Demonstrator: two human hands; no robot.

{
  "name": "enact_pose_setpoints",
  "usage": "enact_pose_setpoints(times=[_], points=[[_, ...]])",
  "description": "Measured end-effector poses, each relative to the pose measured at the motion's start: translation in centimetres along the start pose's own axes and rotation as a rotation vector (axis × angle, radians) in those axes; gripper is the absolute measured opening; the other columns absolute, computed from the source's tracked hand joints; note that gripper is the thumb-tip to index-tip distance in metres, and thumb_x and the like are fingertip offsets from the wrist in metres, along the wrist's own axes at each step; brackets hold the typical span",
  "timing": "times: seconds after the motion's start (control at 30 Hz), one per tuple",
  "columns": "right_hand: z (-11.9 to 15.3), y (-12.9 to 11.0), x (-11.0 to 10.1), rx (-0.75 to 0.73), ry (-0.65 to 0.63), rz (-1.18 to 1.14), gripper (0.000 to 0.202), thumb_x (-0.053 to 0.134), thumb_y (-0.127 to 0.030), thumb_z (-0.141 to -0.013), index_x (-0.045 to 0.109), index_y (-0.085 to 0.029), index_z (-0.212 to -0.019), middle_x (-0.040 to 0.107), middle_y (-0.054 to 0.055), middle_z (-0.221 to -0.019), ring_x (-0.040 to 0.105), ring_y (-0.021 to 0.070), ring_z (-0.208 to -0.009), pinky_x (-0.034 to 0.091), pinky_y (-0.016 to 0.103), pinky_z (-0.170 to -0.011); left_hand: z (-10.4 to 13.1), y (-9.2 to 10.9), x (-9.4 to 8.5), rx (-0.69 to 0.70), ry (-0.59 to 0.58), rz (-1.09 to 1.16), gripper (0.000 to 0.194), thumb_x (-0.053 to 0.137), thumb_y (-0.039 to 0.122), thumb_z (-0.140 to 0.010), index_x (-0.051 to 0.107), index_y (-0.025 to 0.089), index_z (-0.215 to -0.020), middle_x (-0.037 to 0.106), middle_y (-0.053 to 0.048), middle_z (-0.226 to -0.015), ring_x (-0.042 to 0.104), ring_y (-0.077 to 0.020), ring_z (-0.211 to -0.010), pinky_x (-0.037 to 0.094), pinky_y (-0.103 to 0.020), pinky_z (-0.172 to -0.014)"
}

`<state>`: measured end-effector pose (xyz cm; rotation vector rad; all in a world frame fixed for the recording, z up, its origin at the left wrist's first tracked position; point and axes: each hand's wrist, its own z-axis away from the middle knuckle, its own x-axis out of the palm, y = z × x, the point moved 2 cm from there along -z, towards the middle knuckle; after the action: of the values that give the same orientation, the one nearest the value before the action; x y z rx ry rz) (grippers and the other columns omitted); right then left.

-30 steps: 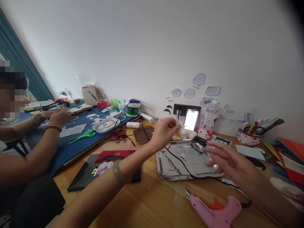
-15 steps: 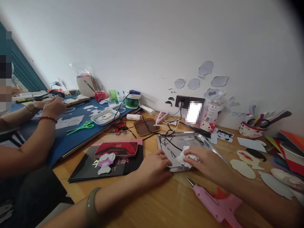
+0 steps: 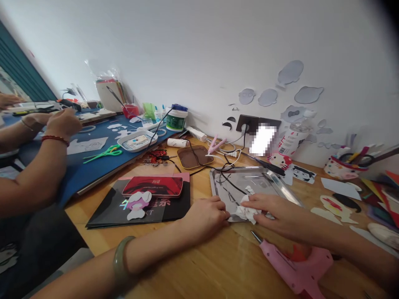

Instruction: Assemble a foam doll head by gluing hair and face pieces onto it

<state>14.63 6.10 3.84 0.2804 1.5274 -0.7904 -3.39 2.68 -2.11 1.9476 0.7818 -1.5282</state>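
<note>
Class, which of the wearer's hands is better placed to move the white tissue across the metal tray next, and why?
Probably the right hand: it holds the white tissue at the near edge of the metal tray. The left hand, apart from the tissue, rests by the tray's corner.

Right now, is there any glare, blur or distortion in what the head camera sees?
Head view: bright reflections along the metal tray; a washed-out, partly pixelated white patch beside the wall socket; the bottle appears to lean rightward, perhaps from lens distortion; coloured sheets at the right edge look soft; the upper right corner goes black.
</note>
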Motion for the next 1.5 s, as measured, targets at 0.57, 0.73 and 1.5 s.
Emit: enact_pose_setpoints(times=[0.57, 0.73, 1.5], points=[[-0.8, -1.7, 2.6, 0.139, 0.023, 0.207, 0.035, 0.041, -0.001, -0.064, 0.062, -0.018, -0.087, 0.063, 0.006, -0.081, 0.057, 0.0197, -0.077, 0.039, 0.028, -0.065, 0.1, 0.0, -0.1, -0.012, -0.011, -0.052, 0.022, 0.036, 0.032, -0.086, 0.053, 0.019, -0.078, 0.057, 0.001, -0.075, 0.048, -0.0138, -0.072, 0.034, -0.023, -0.052], [-1.0, -2.5, 2.7, 0.113, 0.024, 0.335, 0.025, 0.043, -0.003, -0.064, 0.061, -0.016, -0.075, 0.063, 0.006, -0.075, 0.057, 0.021, -0.071, 0.037, 0.028, -0.057, 0.1, 0.1, -0.1, -0.012, -0.004, -0.049, 0.022, 0.036, 0.032, -0.086, 0.054, 0.02, -0.08, 0.057, 0.001, -0.076, 0.049, -0.0136, -0.073, 0.033, -0.023, -0.052], [1.0, -0.3, 1.1, 0.141, 0.143, 0.214, 0.032, 0.041, -0.017, -0.079, 0.053, -0.026, -0.106, 0.057, 0.004, -0.089, 0.055, 0.0198, -0.079, 0.044, 0.034, -0.063, 0.0, -0.2, -0.4, -0.05, 0.033, -0.011, 0.024, 0.036, 0.033, -0.085, 0.056, 0.02, -0.082, 0.056, 0.001, -0.078, 0.049, -0.0132, -0.074, 0.034, -0.022, -0.054]])
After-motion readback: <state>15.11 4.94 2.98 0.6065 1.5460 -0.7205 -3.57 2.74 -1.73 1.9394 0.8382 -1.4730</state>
